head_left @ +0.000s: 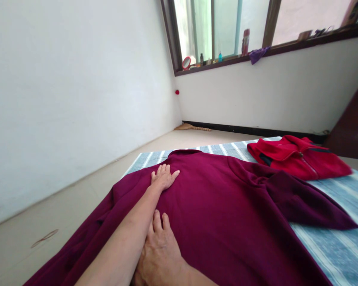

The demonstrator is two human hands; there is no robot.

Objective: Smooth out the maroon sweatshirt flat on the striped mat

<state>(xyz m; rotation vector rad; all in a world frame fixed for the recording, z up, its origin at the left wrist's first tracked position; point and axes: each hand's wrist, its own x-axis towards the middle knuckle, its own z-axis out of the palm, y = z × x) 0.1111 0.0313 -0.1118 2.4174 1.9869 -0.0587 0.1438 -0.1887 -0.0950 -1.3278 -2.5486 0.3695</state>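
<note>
The maroon garment (217, 210) spans the striped sheet (334, 248), collar (185, 152) near the far edge. Left hand (164, 178) and right hand (162, 250) press it, each grip released — even, light palms should avoid dragging creases.

Room, home-like | striped bedspread (337, 242); hand broom (193, 127) in corner; mirror (186, 62), flask (246, 42) on windowsill (226, 61)

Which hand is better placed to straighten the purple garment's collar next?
Probably the left hand: it rests on the purple garment just below the collar, while the right hand is lower down, by the left forearm.
</note>
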